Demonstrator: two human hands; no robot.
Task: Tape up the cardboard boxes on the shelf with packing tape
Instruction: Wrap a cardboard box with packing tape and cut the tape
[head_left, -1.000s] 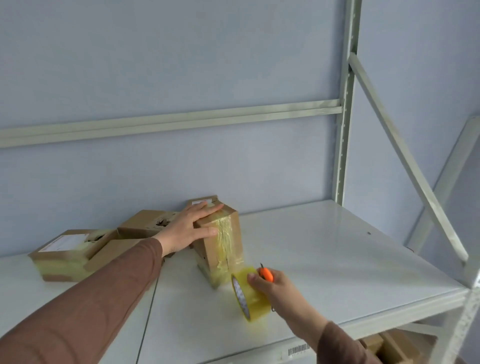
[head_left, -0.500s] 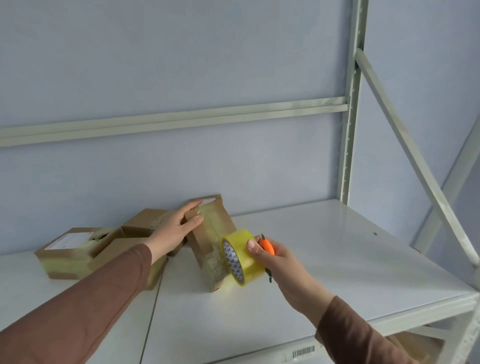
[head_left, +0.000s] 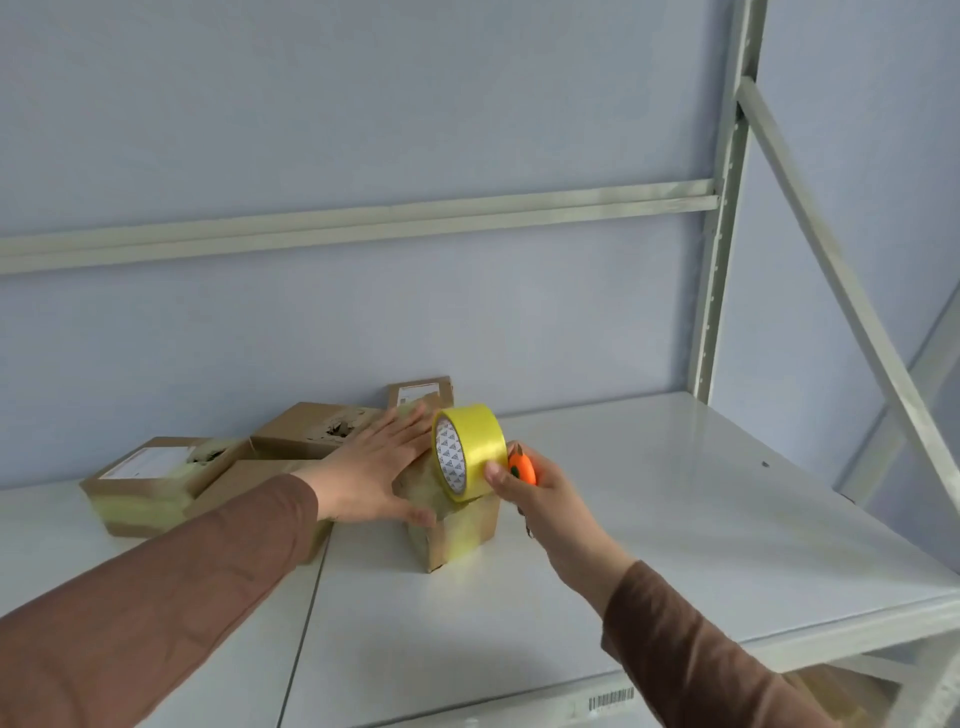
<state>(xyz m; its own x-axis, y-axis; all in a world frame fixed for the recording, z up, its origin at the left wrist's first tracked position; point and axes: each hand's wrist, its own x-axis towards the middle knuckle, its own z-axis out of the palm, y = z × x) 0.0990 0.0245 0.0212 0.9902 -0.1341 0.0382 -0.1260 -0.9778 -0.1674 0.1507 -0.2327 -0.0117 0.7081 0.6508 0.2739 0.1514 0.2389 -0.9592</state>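
Head: right hand (head_left: 540, 499) grips tape roll (head_left: 470, 449).

White metal shelf (head_left: 649, 519), made of two panels meeting at a seam left of centre. Four cardboard boxes lie directly on it near the back wall: a taped box (head_left: 457, 535) nearest the front, a labelled box (head_left: 140, 483) at far left, and two boxes (head_left: 311, 428) between them.
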